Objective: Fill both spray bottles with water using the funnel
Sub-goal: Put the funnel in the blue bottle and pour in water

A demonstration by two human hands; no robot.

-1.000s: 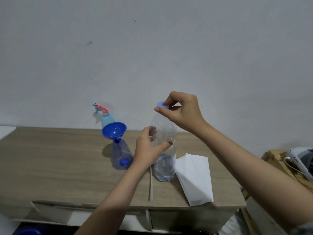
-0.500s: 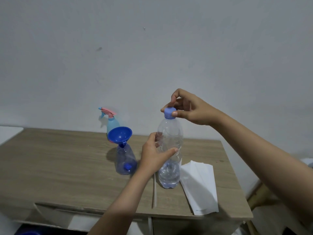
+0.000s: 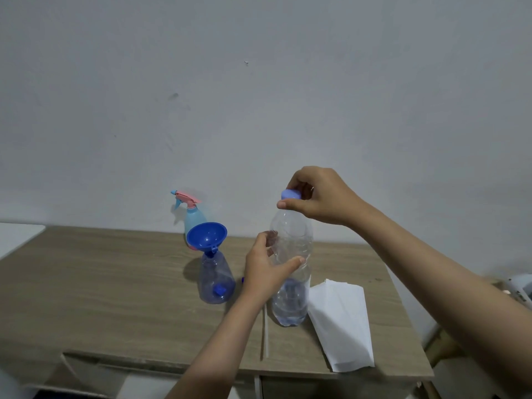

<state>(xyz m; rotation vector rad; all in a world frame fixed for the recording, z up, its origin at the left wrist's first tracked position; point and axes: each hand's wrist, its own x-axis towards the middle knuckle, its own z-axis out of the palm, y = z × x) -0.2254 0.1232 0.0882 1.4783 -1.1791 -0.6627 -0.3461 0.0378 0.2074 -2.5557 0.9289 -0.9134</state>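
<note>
Right hand (image 3: 322, 197): I read it as pinching the pale blue screw cap (image 3: 291, 194) on top of the clear plastic water bottle (image 3: 291, 272), thumb and fingers curled around the cap. Left hand (image 3: 266, 269): it grips the same bottle at mid-body, thumb across the front and fingers around the far side. The bottle stands upright on the light wooden tabletop (image 3: 100, 283), with water visible only in its lower part.

Left of the bottle I see the transparent bluish spray bottle body (image 3: 216, 279), upright and without its trigger head, with the dark blue plastic funnel (image 3: 206, 236) seated in its neck. Behind the funnel stands the light blue spray bottle with a pink trigger head (image 3: 191, 211), close to the wall (image 3: 259, 96). A folded white paper sheet (image 3: 342, 323) lies flat just beside the water bottle on its right.
</note>
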